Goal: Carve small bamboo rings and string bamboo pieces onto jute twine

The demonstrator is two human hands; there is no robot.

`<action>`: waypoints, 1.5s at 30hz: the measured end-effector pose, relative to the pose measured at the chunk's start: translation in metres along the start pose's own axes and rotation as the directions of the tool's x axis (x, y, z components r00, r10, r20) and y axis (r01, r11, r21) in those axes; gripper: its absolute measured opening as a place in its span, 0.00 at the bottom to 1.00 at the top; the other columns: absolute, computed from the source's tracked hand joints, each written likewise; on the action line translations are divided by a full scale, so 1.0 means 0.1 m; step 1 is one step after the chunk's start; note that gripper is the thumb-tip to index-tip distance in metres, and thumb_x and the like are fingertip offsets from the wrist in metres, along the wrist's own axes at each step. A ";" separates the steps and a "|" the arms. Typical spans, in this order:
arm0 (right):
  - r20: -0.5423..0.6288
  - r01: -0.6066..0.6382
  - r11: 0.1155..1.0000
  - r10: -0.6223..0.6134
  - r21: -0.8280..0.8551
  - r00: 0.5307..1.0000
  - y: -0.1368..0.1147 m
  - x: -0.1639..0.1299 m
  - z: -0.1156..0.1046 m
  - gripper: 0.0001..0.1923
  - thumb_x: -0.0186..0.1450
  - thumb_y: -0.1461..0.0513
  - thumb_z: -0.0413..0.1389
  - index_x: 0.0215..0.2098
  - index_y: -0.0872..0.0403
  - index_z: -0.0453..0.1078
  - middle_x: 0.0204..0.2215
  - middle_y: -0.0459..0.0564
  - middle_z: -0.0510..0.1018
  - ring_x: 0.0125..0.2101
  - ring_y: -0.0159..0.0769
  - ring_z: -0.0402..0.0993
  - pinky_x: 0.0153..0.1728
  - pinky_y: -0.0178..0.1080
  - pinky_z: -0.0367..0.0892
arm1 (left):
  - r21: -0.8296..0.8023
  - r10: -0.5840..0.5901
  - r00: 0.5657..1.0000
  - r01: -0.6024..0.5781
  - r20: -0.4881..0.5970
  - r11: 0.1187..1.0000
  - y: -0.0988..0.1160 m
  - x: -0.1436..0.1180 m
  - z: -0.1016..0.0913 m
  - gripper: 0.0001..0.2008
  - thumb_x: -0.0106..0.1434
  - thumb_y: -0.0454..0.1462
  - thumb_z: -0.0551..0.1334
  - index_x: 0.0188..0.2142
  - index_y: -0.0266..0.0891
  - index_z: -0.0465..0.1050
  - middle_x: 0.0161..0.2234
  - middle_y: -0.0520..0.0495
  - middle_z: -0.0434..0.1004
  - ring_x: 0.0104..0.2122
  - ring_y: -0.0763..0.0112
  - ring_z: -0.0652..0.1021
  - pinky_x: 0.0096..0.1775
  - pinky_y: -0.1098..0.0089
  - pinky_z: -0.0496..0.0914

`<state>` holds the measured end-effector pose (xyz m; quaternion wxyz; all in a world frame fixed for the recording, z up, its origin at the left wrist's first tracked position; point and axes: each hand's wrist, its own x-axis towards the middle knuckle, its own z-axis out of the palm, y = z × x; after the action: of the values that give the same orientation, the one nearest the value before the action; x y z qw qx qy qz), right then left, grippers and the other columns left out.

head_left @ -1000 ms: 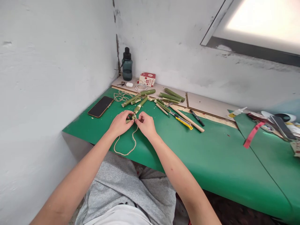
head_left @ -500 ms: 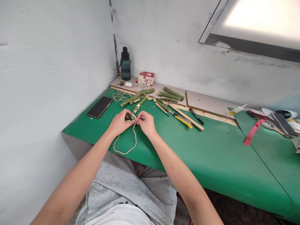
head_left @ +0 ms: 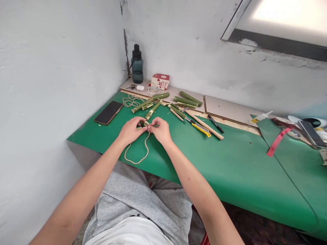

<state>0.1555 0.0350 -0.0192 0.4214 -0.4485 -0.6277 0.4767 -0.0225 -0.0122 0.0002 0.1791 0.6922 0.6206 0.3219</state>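
Note:
Both hands meet near the front left of the green table (head_left: 230,170). My left hand (head_left: 131,130) pinches a small green bamboo piece (head_left: 143,124) and my right hand (head_left: 160,130) pinches the beige string (head_left: 138,154) at that same piece. The string hangs in a loop toward the table's front edge. Just beyond my fingers lies a longer bamboo stick (head_left: 152,109). What my fingertips do to the string is hidden.
A black phone (head_left: 108,112) lies at the left. Behind are more bamboo sticks (head_left: 185,100), loose string (head_left: 131,100), a yellow utility knife (head_left: 201,129), a wooden dowel (head_left: 205,127), a black pen (head_left: 216,123), a dark bottle (head_left: 137,64) and a red-white box (head_left: 160,81). Clutter sits at far right (head_left: 296,132).
The hands stay together on the bamboo piece and string. The view has shifted slightly, and the string loop has drawn a little shorter.

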 end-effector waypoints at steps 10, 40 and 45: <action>-0.039 -0.006 0.998 0.003 -0.063 0.999 -0.06 -0.03 0.00 0.13 0.55 0.63 0.62 0.31 0.49 0.60 0.29 0.42 0.78 0.29 0.35 0.78 0.30 0.36 0.69 | -0.040 -0.002 1.000 0.002 -0.015 0.999 0.06 -0.02 -0.04 0.17 0.64 0.36 0.66 0.52 0.45 0.74 0.49 0.48 0.81 0.44 0.63 0.81 0.47 0.63 0.73; 0.261 -0.120 0.964 0.056 0.238 0.964 -0.04 0.02 -0.04 0.32 0.51 0.64 0.63 0.54 0.47 0.66 0.51 0.47 0.74 0.30 0.28 0.77 0.40 0.41 0.79 | -0.111 0.058 0.998 -0.056 0.014 0.992 0.03 -0.05 -0.06 0.17 0.63 0.36 0.66 0.52 0.45 0.74 0.47 0.50 0.78 0.44 0.64 0.79 0.47 0.64 0.71; 0.293 -0.152 0.953 0.071 0.261 0.953 -0.09 0.00 -0.02 0.32 0.51 0.65 0.62 0.54 0.47 0.65 0.50 0.47 0.75 0.30 0.28 0.78 0.41 0.41 0.81 | -0.118 0.083 0.996 -0.080 0.017 0.990 0.03 -0.05 -0.07 0.17 0.63 0.37 0.66 0.52 0.45 0.74 0.46 0.51 0.77 0.43 0.64 0.78 0.47 0.64 0.71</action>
<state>0.1564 0.0342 -0.0100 0.3596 -0.3473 -0.5806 0.6426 -0.0249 -0.0190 0.0065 0.2131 0.7088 0.5697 0.3573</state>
